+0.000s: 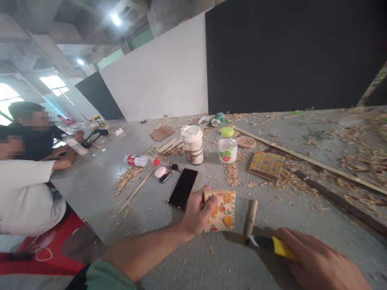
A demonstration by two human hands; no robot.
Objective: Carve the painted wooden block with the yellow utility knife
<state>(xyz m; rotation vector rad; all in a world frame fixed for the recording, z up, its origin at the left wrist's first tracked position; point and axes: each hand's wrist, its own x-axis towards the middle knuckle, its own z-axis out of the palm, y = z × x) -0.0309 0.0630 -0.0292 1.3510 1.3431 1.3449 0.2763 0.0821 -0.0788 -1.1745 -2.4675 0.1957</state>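
Note:
My left hand point(198, 213) is closed on a square wooden piece with a fruit print point(224, 209), thumb across its front. My right hand point(317, 257) grips a yellow-handled knife point(284, 247), its short blade pointing left. Close to the blade tip is a short round wooden stick point(251, 217); whether they touch I cannot tell. A black-screened phone point(183, 188) lies just beyond my left hand. Farther right, a fruit-printed stack of wooden squares point(266, 165) rests among shavings.
A lidded paper cup point(192, 145) and a green-capped jar point(227, 147) stand upright. A plastic bottle point(136, 160) lies on its side near keys point(165, 177). A long wooden strip point(302, 155) and a dark bar point(335, 197) cross the right. Two people point(33, 173) sit at left.

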